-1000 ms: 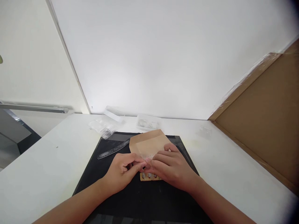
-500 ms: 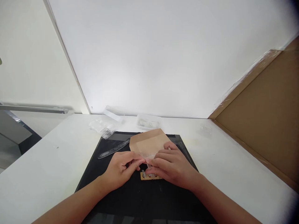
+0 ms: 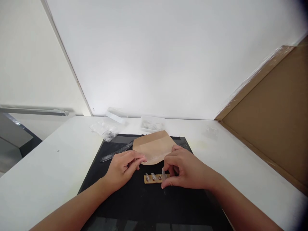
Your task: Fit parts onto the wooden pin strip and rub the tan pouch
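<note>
**Mat** [image 3: 134,205]: black, flat on the white worktop [image 3: 48,173], nearest the viewer. Both forearms lay across its near part.

**Left hand** [image 3: 124,168]: rested on the mat with the fingers curled. The fingertips [image 3: 141,159] were drawn together at the near left edge of the envelope. Whether they pinched the paper could not be told.

**Right hand** [image 3: 189,170]: rested on the mat, grasping the right end of the strip. The thumb was on the near side and the forefinger over the far side.

**Strip** [image 3: 151,178]: small tan card, flat at the middle of the mat between the two hands. It bore a row of clear tips [image 3: 153,176], too small to tell their kind.

**Envelope** [image 3: 154,147]: brown paper, flat on the mat just beyond the strip and apart from it. Its right edge lay by the right hand's knuckles.

**Tool** [image 3: 116,152]: long, flat and grey, slantwise on the mat left of the envelope. Whether its far end touched the envelope could not be told.

**Boxes** [image 3: 106,130]: clear plastic, on the worktop past the mat's far left corner.

**Tray** [image 3: 152,124]: clear plastic, on the worktop beyond the envelope, near the wall.

**Board** [image 3: 271,122]: brown, at the far right of the worktop, with clear film along its upper edge.

**Wall** [image 3: 154,57]: white, behind all.
</note>
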Motion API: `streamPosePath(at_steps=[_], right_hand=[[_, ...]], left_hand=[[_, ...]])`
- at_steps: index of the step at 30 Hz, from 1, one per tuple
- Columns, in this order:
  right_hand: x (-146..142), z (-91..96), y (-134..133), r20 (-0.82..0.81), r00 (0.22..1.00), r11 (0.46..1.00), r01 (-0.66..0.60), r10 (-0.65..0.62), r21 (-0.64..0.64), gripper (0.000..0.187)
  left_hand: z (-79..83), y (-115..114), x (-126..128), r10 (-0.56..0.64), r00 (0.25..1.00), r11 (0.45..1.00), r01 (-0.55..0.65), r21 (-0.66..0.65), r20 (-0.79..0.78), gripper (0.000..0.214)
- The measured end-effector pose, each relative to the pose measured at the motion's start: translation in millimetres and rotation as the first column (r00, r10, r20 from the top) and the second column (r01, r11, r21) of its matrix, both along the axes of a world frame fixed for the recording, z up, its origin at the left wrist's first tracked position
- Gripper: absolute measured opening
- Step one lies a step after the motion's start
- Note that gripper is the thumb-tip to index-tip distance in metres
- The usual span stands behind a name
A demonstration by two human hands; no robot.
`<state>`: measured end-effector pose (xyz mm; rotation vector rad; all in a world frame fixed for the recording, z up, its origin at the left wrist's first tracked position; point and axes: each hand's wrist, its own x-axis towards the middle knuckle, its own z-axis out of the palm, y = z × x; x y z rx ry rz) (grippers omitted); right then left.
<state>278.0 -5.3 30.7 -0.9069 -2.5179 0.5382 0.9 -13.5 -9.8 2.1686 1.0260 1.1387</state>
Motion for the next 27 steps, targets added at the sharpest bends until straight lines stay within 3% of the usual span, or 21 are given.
streamPosePath(at_steps=[6,16,27], right_hand=[[-1.7,-6.9,4.6,0.044,0.999,0.990,-0.009,0.016,-0.141,0.048],[-3.0,-11.8,8.3,0.121,0.993,0.986,0.006,0.015,-0.167,0.047],[-4.4,-9.3,6.0,0.167,0.986,0.977,0.051,-0.017,-0.206,0.043]], left_hand=[[0.8,0.9,1.4,-0.008,1.000,0.995,0.007,0.095,0.008,0.010],[2.2,-1.7,1.8,0.035,0.998,0.986,-0.028,0.162,-0.044,0.009],[0.9,-2.7,3.0,0.003,0.999,0.967,0.007,0.256,-0.037,0.009]])
